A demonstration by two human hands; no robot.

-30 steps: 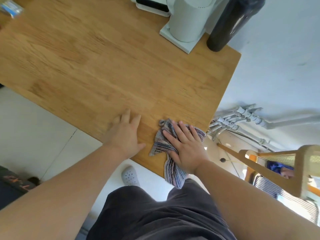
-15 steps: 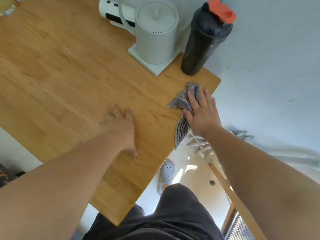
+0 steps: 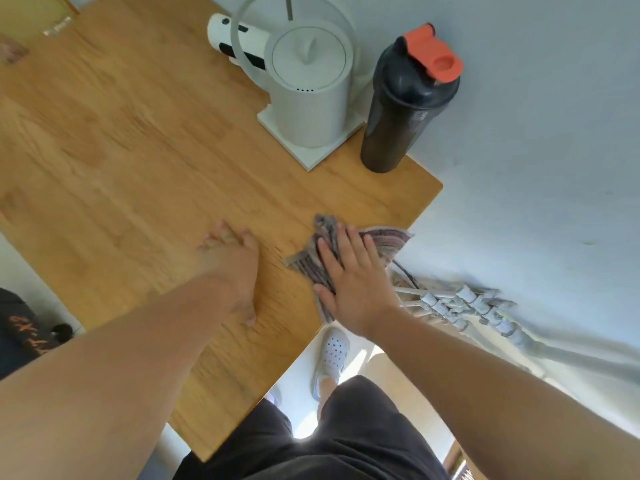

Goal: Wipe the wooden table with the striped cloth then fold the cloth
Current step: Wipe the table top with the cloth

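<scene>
The cloth [image 3: 382, 238] lies bunched on the table [image 3: 138, 150], close to its right edge and not far from the far right corner. One end seems to hang a little over the edge. Its long axis runs about from the person toward the far side, in line with the right hand [image 3: 353, 285] on top of it.

The grip of this hand is wide: the fingers are straight and the palm presses the cloth flat, holding nothing. The left hand [image 3: 232, 268] rests on the bare wood just beside the cloth, to its left, also flat as far as the blur allows.

I judge that the wiping is in progress and the fold not yet begun. The kettle [image 3: 308, 98] and bottle [image 3: 405, 109] stand beyond the cloth, so a far stroke has little room.
</scene>
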